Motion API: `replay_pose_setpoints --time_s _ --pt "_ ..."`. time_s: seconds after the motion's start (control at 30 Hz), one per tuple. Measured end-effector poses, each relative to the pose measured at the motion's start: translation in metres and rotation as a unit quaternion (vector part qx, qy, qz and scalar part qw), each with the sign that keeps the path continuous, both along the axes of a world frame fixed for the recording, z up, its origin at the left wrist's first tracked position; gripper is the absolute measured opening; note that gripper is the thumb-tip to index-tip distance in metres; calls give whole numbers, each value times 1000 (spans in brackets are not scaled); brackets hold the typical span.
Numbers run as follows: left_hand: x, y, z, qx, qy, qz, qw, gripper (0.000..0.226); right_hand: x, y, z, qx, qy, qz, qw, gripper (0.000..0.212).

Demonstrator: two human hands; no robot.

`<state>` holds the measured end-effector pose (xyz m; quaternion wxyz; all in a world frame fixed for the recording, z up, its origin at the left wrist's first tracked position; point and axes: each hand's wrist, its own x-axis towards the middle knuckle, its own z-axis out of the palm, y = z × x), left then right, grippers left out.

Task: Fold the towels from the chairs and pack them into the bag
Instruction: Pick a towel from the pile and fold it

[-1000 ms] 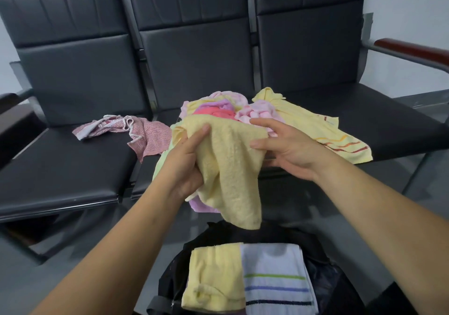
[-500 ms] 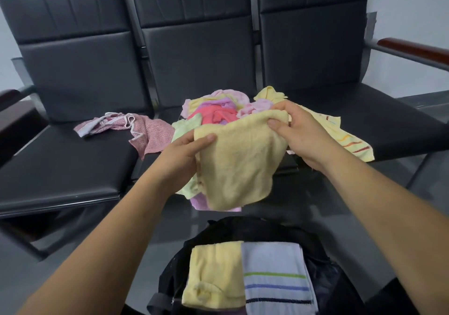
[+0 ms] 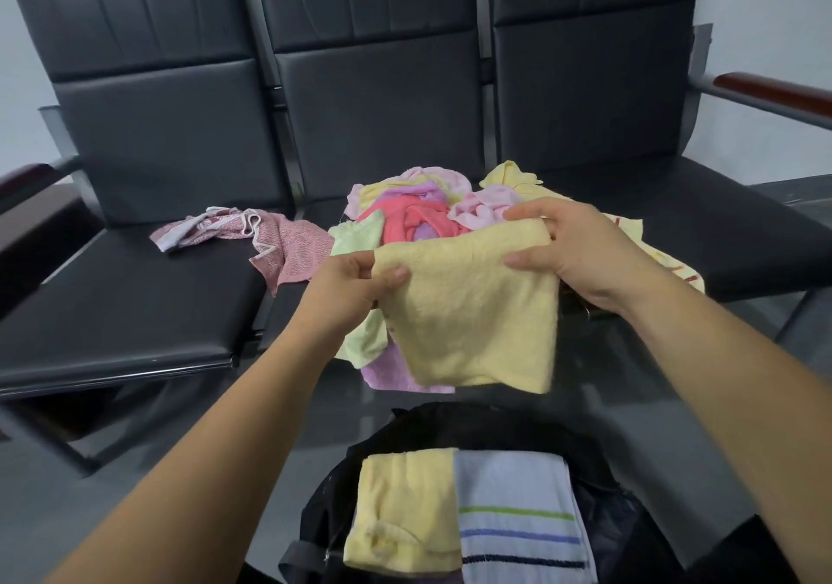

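A pale yellow towel (image 3: 477, 313) hangs spread in front of the middle seat. My left hand (image 3: 351, 291) pinches its upper left corner, and my right hand (image 3: 572, 250) pinches its upper right corner. Behind it lies a heap of towels (image 3: 405, 219) in pink, red, purple and green on the middle chair. A yellow striped towel (image 3: 671, 264) lies partly hidden under my right hand. Below, an open black bag (image 3: 599, 484) holds a folded yellow towel (image 3: 405, 511) and a folded white striped towel (image 3: 517, 516).
A pink patterned towel (image 3: 270, 241) lies on the left chair seat (image 3: 126, 304). Three black chairs stand in a row, with a red-brown armrest (image 3: 774, 88) at the right. The grey floor shows around the bag.
My hands have moved apart and up, stretching the bunched yellow towel out flat between them. My right hand shifted from the towel's middle to its upper right corner.
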<state>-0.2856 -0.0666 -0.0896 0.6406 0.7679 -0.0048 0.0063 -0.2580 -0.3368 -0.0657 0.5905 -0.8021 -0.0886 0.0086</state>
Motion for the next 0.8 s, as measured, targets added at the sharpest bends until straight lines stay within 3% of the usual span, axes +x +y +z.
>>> replay_pose_setpoints --time_s 0.07,0.13,0.27,0.37,0.47,0.6,0.7,0.77,0.8 --pt "-3 -3 1 14 -16 22 1000 9 0 0 1 -113 -51 -40 991 55" --pt "-5 -6 2 29 -49 44 997 9 -1 0 4 -155 -77 -75 982 48" --pt "-8 -7 7 24 -121 78 989 21 0 -2 7 -94 -104 -97 985 26" --pt "-16 -10 12 -39 -153 63 985 14 -2 0 6 -2 -100 -86 991 16" --pt "-22 -12 14 -72 -159 78 982 21 -6 4 5 131 -18 -16 991 9" --pt "-24 -13 12 -63 -156 108 980 20 -7 11 -4 179 43 -13 983 11" --pt "-25 -17 0 -63 -132 143 979 21 -6 20 -12 295 151 -12 943 43" --pt "-21 -14 -14 -92 -97 167 977 22 -11 27 -18 275 209 33 938 57" --pt "-19 -9 -23 -90 -65 180 977 32 -15 32 -25 251 231 50 939 55"
